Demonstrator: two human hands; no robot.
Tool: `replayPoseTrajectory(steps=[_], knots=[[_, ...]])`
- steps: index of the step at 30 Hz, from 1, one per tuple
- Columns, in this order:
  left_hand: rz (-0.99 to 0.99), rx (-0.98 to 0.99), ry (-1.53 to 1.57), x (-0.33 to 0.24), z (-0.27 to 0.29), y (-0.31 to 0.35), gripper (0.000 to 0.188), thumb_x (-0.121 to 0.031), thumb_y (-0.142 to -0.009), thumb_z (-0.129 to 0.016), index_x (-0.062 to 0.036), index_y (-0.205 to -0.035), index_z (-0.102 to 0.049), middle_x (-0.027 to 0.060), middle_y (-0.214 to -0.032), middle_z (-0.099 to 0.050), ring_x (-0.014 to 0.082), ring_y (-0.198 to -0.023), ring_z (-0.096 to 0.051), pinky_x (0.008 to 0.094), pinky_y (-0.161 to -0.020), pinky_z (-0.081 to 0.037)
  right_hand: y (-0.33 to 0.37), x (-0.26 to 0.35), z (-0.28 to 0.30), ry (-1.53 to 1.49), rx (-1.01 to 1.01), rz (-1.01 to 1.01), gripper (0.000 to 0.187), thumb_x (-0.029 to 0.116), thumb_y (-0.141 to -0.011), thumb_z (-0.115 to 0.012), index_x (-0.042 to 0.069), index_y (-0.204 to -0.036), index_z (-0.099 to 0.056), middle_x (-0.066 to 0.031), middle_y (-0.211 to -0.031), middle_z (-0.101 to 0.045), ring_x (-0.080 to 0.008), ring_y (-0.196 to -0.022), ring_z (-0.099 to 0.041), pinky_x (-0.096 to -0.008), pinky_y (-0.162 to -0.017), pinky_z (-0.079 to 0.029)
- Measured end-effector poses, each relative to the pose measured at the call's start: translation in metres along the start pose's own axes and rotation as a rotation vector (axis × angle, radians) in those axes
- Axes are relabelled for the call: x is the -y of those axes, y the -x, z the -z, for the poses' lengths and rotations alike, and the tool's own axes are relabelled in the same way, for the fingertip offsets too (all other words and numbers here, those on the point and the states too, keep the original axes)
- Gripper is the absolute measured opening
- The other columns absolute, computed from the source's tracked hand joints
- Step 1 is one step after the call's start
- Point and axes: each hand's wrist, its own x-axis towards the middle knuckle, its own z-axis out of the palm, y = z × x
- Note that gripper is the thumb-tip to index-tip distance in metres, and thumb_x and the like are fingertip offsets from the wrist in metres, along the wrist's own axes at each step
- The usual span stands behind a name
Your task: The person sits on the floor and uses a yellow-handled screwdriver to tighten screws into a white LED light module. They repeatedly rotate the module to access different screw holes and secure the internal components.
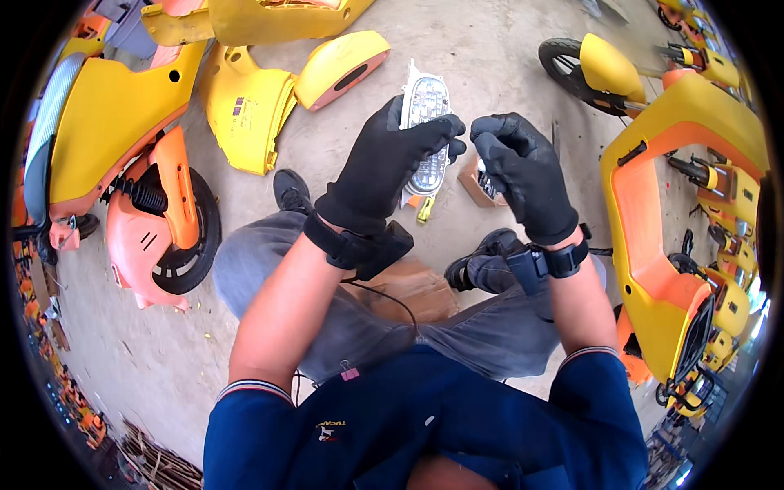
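My left hand (371, 167), in a black glove, grips an oval lamp unit (427, 96) with a clear, patterned lens and a pale housing. It stands roughly upright in front of me, with the thumb across its lens. Close to its right side is my right hand (529, 175), also gloved in black, its fingers bent and the tips pinched together. Whatever those fingertips hold, if anything, is too small to make out. Below and between the hands, a small open cardboard box (472, 181) with dark and light small parts is on the floor, beside a yellow-green tool (425, 210).
Yellow body panels (245, 110) lie on the concrete floor ahead to the left. A yellow and orange scooter (114, 122) stands at the left, another scooter frame (645, 204) at the right. Further scooters (732, 196) line the right edge. Flattened cardboard (408, 290) lies beneath my legs.
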Motion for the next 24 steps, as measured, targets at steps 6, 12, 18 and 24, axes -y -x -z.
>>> replayPoseTrajectory(steps=[6,12,18,24], knots=[[-0.028,0.022,-0.127,0.017,-0.006,-0.006,0.025,-0.011,-0.089,-0.065,0.0001,-0.111,-0.058,0.0046,-0.094,-0.065,0.0101,-0.081,-0.062,0.0251,-0.073,-0.051,0.012,-0.01,-0.008,-0.143,-0.05,-0.011,0.022,0.014,-0.092,-0.063,0.001,-0.11,-0.066,-0.0013,-0.086,-0.065,-0.003,-0.062,-0.047,-0.0179,-0.055,-0.038],[-0.02,0.007,-0.196,0.018,-0.016,-0.008,0.026,-0.011,-0.089,-0.064,-0.0009,-0.112,-0.058,0.0027,-0.094,-0.063,0.0093,-0.082,-0.059,0.0244,-0.073,-0.049,0.015,-0.012,-0.005,-0.13,-0.076,-0.033,0.022,0.013,-0.093,-0.061,-0.001,-0.109,-0.066,-0.0015,-0.086,-0.064,-0.0045,-0.067,-0.05,-0.0191,-0.059,-0.042],[0.027,-0.018,-0.274,0.024,-0.017,-0.009,0.026,-0.011,-0.088,-0.063,-0.0017,-0.111,-0.056,0.0035,-0.092,-0.062,0.0098,-0.079,-0.058,0.0248,-0.071,-0.048,0.02,-0.016,-0.004,0.054,-0.128,0.081,0.019,0.01,-0.093,-0.061,-0.003,-0.106,-0.064,-0.0041,-0.087,-0.066,-0.0087,-0.074,-0.059,-0.0239,-0.067,-0.048],[0.019,-0.014,-0.311,0.022,-0.023,-0.006,0.027,-0.012,-0.088,-0.062,-0.0013,-0.112,-0.055,0.0053,-0.092,-0.063,0.0108,-0.08,-0.06,0.0258,-0.071,-0.049,0.021,-0.004,0.004,0.162,-0.132,0.132,0.017,0.007,-0.09,-0.064,-0.002,-0.105,-0.065,-0.0075,-0.09,-0.067,-0.0099,-0.077,-0.062,-0.0249,-0.068,-0.049]])
